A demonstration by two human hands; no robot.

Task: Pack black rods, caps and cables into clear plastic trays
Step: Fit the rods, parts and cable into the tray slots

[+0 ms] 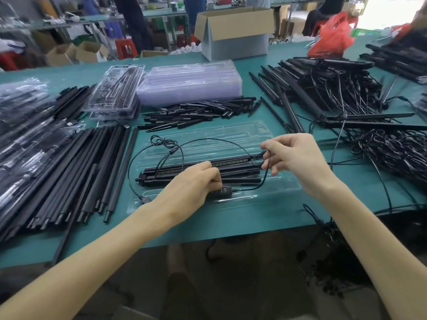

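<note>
On a green table (pixel 231 225), far left, lies a heap of plastic bags (pixel 20 125) of black parts. Beside it a wide pile of loose black rods (pixel 92 172) lies lengthwise. Behind these sits a short stack of packed trays (pixel 115 93), then a taller stack of empty trays (pixel 189 84), with a scatter of pointed black caps (pixel 196 112) in front.

At the centre, near the table's edge, an open clear tray (pixel 242 132) holds a bundle of rods (pixel 231 166) lying across it. A thin cable (pixel 209 139) loops over the tray and off its left side. The person's left hand (pixel 191 185) rests on the tray's near edge, fingers curled around a small controller (pixel 222 190) on the cable. The right hand (pixel 298 158) hovers over the tray's right end, thumb and fingers pinching a loop of the same cable.

To the right lie rods with leads attached (pixel 323 84) and a tangled heap of cables (pixel 392 153). A cardboard box (pixel 233 31) and a red bag (pixel 332 35) stand behind.
</note>
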